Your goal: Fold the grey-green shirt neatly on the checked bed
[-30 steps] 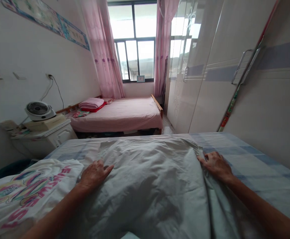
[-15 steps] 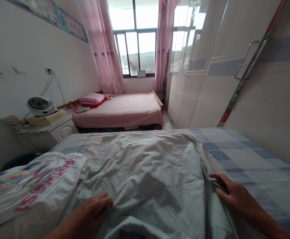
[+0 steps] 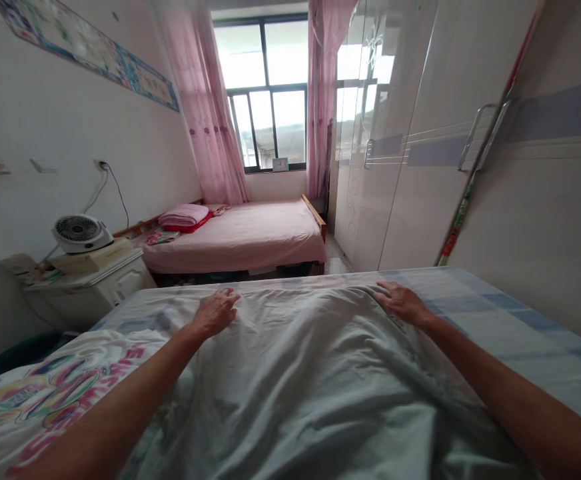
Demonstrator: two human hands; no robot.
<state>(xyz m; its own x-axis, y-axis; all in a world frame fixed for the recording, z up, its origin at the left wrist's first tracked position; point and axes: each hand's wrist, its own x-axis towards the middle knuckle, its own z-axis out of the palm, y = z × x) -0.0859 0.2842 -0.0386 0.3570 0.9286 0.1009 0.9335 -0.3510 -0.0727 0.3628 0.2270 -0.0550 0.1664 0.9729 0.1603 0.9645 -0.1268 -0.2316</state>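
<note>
A blue-checked bed [image 3: 495, 313] fills the near room. Its pale grey-white wrinkled cotton sheet [image 3: 300, 373] lies mostly spread; creases remain. The left hand [image 3: 215, 312] and right hand [image 3: 401, 301] press flat-fingered on its far edge, gripping nothing.

Home bedroom: beds [image 3: 250, 237], wardrobe [image 3: 420, 167]

Daylight enters through the far window [image 3: 269, 93], which is overexposed to near white. Glare reflects off the glossy wardrobe doors [image 3: 370, 133] at right. The near bed [image 3: 495, 313] is dim, with soft shadows in the folds of the pale sheet [image 3: 300, 373]. Wide-angle distortion bends straight lines near the edges. The pink curtain [image 3: 200, 113] at left shows slight blur.
</note>
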